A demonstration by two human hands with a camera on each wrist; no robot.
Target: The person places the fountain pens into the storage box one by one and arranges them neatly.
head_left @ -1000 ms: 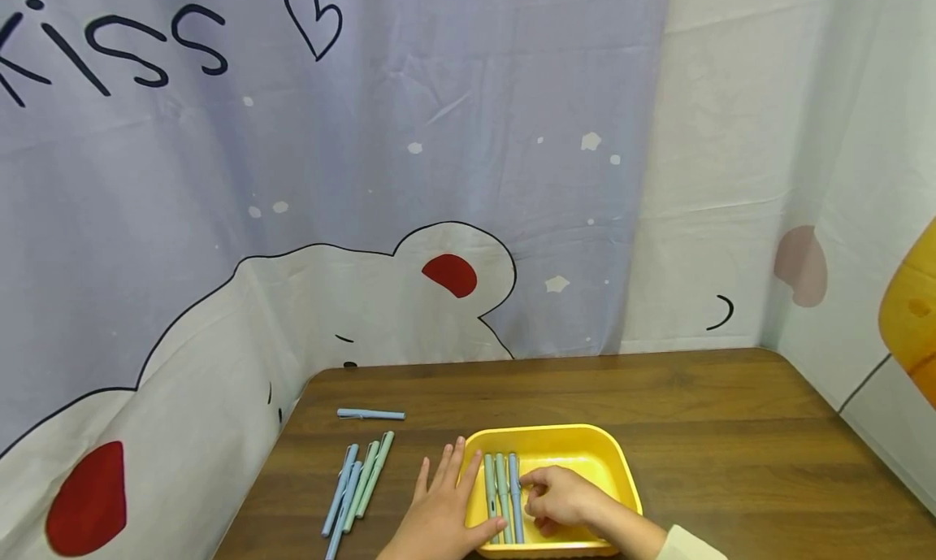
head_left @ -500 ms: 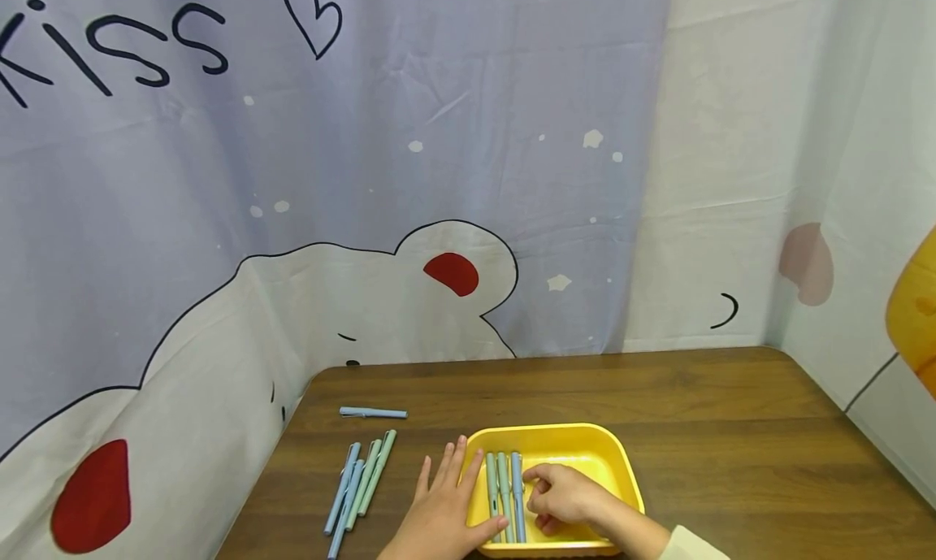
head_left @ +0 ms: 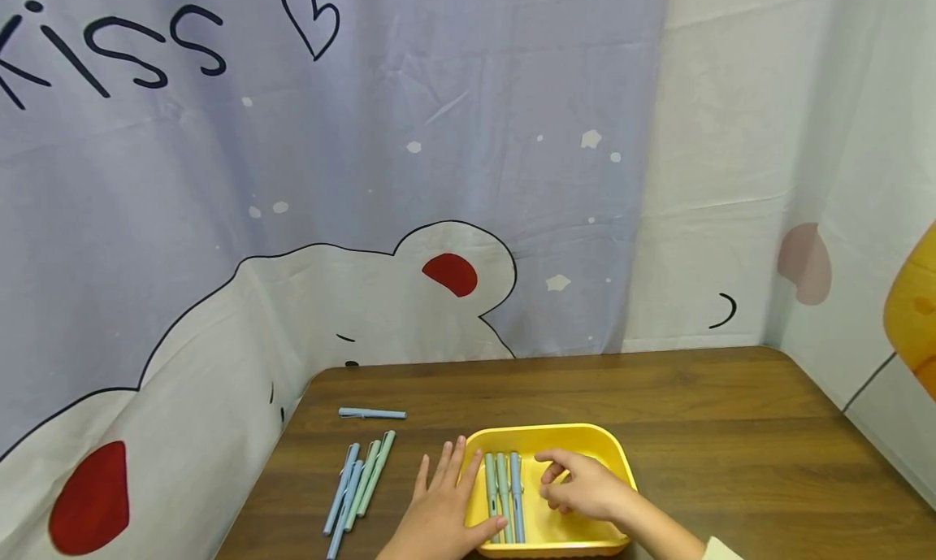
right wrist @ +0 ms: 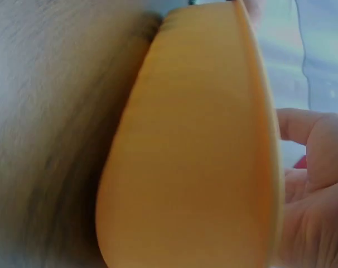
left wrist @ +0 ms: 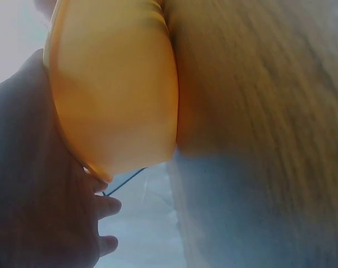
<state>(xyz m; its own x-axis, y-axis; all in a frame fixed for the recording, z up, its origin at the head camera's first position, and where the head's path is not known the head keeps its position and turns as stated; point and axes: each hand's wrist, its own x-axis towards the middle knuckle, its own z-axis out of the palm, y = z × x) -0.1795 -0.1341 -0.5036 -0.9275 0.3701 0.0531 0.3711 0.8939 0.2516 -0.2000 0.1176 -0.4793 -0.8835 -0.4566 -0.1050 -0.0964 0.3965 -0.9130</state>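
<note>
A yellow tray (head_left: 541,529) stands at the front of the table. Along its left side lie three capped pens side by side: a green pen (head_left: 491,483), another green pen (head_left: 502,487) and a blue pen (head_left: 516,495). My left hand (head_left: 439,515) rests over the tray's left rim with fingers spread and straight, the thumb reaching across near the pens' lower ends. Over the right half of the tray is my right hand (head_left: 585,487), its fingers loosely bent and holding nothing, apart from the blue pen. Both wrist views show mostly the tray's outer wall (left wrist: 113,89).
Left of the tray lie several loose pens: blue pens (head_left: 341,488) and green pens (head_left: 376,473) close together. Another blue pen (head_left: 373,414) lies crosswise farther back. A printed curtain (head_left: 453,137) hangs behind the wooden table (head_left: 731,446).
My right hand has drawn away from the blue pen in the tray, moving right and slightly up. My left hand and the pens stay where they were.
</note>
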